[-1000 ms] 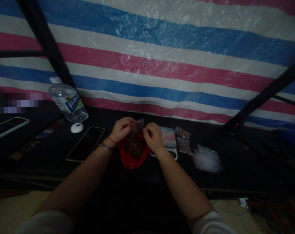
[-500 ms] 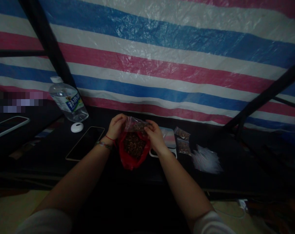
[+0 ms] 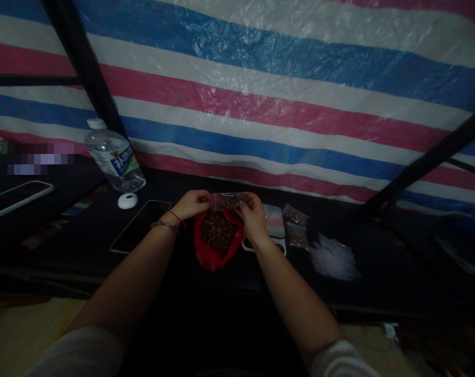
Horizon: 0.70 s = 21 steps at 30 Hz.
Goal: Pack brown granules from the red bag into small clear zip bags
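Observation:
My left hand (image 3: 193,203) and my right hand (image 3: 253,213) each pinch one end of a small clear plastic bag (image 3: 227,201) with brown bits inside. They hold it stretched level just above an open red bag (image 3: 217,240) full of the same brown bits on the dark table. Both hands have their fingers closed on the small bag's top edge. A red string and a bead bracelet circle my left wrist.
A small scale (image 3: 274,226) lies right of the red bag, with two filled little bags (image 3: 295,226) and a heap of empty clear bags (image 3: 333,257) beyond. To the left lie a phone (image 3: 141,233), a white round object (image 3: 128,200), a water bottle (image 3: 114,162) and another phone (image 3: 15,193). A striped tarp hangs behind.
The small bag went from upright and open between my hands to flat and level, with my fingers now pinching along its top edge. The view shifted slightly.

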### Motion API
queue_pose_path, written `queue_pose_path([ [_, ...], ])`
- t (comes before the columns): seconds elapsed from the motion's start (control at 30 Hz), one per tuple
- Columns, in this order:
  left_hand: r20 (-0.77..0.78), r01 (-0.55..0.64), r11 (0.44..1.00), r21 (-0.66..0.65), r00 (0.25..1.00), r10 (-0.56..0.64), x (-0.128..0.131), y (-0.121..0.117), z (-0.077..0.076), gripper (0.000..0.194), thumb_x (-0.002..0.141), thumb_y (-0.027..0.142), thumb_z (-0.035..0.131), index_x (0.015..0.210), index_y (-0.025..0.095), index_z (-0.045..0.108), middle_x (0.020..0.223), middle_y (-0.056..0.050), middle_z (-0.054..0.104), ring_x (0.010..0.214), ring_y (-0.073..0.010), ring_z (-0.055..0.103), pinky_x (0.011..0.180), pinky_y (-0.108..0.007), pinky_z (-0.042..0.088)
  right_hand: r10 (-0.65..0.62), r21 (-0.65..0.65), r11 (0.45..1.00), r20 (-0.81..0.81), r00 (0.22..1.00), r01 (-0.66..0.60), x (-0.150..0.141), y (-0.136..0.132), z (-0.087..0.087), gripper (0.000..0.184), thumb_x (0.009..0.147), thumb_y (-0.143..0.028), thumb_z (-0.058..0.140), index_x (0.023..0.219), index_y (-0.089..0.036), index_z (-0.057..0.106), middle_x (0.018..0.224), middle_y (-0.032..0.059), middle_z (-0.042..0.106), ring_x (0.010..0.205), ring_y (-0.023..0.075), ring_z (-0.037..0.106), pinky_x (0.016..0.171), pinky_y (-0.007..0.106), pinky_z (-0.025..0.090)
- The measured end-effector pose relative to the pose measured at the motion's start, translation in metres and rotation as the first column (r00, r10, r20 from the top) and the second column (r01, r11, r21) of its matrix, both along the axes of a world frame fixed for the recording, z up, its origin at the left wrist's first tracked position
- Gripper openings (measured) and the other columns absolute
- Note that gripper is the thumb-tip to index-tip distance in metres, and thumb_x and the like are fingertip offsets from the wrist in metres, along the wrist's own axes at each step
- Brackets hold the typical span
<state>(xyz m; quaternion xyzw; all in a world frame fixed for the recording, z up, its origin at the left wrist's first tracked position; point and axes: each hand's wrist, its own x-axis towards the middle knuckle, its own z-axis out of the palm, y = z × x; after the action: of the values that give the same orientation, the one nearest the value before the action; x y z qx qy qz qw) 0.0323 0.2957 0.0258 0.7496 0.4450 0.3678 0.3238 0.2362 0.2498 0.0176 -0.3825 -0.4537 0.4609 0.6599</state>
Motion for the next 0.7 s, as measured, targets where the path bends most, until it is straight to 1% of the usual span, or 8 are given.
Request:
queue_pose_path([
  [0.1, 0.001, 0.015, 0.999, -0.029, 1.000, -0.015, -0.002, 0.002, 0.001, 0.017, 0.068, 0.031, 0.058, 0.068, 0.014, 0.062, 0.063, 0.001, 0.059, 0.061, -0.0144, 0.053, 0.057, -0.024, 0.040, -0.057, 0.059, 0.997, 0.123, 0.991, 0.050, -0.002, 0.001, -0.003, 0.021, 0.074, -0.025, 0.058, 0.095, -0.023, 0.055, 0.094, 0.0003, 0.060, 0.088, 0.0151, 0.059, 0.080, 0.032, 0.052],
  [0.2, 0.102, -0.010, 0.999, -0.049, 0.995, 0.015, -0.002, 0.004, 0.000, 0.018, 0.067, 0.031, 0.056, 0.065, 0.014, 0.059, 0.061, 0.002, 0.055, 0.059, -0.0126, 0.050, 0.057, -0.023, 0.038, -0.094, 0.115, 0.991, 0.264, 0.960, 0.065, -0.004, -0.003, -0.001, 0.019, 0.074, -0.025, 0.058, 0.093, -0.021, 0.056, 0.091, 0.0012, 0.062, 0.085, 0.0163, 0.059, 0.081, 0.033, 0.050],
  [0.33, 0.244, -0.058, 0.996, -0.063, 0.967, 0.072, 0.001, 0.006, -0.002, 0.016, 0.064, 0.031, 0.055, 0.062, 0.015, 0.056, 0.059, 0.003, 0.052, 0.058, -0.0113, 0.047, 0.057, -0.022, 0.037, -0.196, 0.254, 0.964, 0.505, 0.841, 0.073, -0.002, -0.011, 0.007, 0.011, 0.075, -0.023, 0.060, 0.086, -0.021, 0.061, 0.087, 0.0021, 0.062, 0.086, 0.0182, 0.057, 0.083, 0.034, 0.048],
  [0.43, 0.320, -0.086, 0.994, -0.064, 0.942, 0.102, 0.003, 0.006, -0.002, 0.016, 0.063, 0.030, 0.055, 0.059, 0.015, 0.054, 0.056, 0.004, 0.048, 0.055, -0.0101, 0.043, 0.054, -0.021, 0.034, -0.253, 0.342, 0.938, 0.578, 0.776, 0.051, 0.001, -0.016, 0.013, 0.009, 0.078, -0.021, 0.059, 0.084, -0.023, 0.066, 0.089, 0.0041, 0.062, 0.090, 0.0197, 0.056, 0.086, 0.036, 0.046],
  [0.5, 0.354, -0.098, 0.993, -0.069, 0.928, 0.117, 0.003, 0.005, -0.001, 0.014, 0.062, 0.029, 0.054, 0.058, 0.015, 0.053, 0.056, 0.004, 0.047, 0.054, -0.0097, 0.041, 0.052, -0.021, 0.033, -0.231, 0.352, 0.936, 0.593, 0.771, 0.010, 0.001, -0.018, 0.015, 0.014, 0.079, -0.021, 0.058, 0.088, -0.024, 0.067, 0.092, 0.0047, 0.062, 0.093, 0.0201, 0.056, 0.088, 0.038, 0.046],
  [0.57, 0.359, -0.091, 0.992, -0.081, 0.926, 0.115, 0.003, 0.003, 0.000, 0.013, 0.061, 0.028, 0.053, 0.059, 0.016, 0.052, 0.055, 0.004, 0.046, 0.053, -0.0096, 0.041, 0.050, -0.021, 0.032, -0.176, 0.348, 0.935, 0.618, 0.766, -0.066, -0.001, -0.020, 0.015, 0.019, 0.080, -0.020, 0.057, 0.094, -0.026, 0.068, 0.098, 0.0048, 0.062, 0.097, 0.0202, 0.056, 0.092, 0.039, 0.045],
  [0.63, 0.354, -0.073, 0.993, -0.094, 0.930, 0.102, 0.002, 0.001, 0.000, 0.012, 0.061, 0.027, 0.052, 0.059, 0.016, 0.052, 0.054, 0.004, 0.046, 0.051, -0.0095, 0.040, 0.048, -0.020, 0.031, -0.129, 0.354, 0.924, 0.647, 0.752, -0.146, -0.004, -0.022, 0.016, 0.023, 0.080, -0.019, 0.056, 0.097, -0.028, 0.068, 0.103, 0.0046, 0.061, 0.103, 0.0201, 0.055, 0.096, 0.040, 0.043],
  [0.7, 0.354, -0.054, 0.993, -0.105, 0.931, 0.088, 0.002, 0.000, 0.000, 0.011, 0.061, 0.027, 0.052, 0.059, 0.016, 0.052, 0.052, 0.005, 0.045, 0.049, -0.0093, 0.039, 0.047, -0.020, 0.030, -0.122, 0.370, 0.910, 0.670, 0.732, -0.187, -0.006, -0.024, 0.016, 0.023, 0.080, -0.019, 0.057, 0.098, -0.028, 0.068, 0.106, 0.0046, 0.061, 0.105, 0.0197, 0.054, 0.097, 0.040, 0.042],
])
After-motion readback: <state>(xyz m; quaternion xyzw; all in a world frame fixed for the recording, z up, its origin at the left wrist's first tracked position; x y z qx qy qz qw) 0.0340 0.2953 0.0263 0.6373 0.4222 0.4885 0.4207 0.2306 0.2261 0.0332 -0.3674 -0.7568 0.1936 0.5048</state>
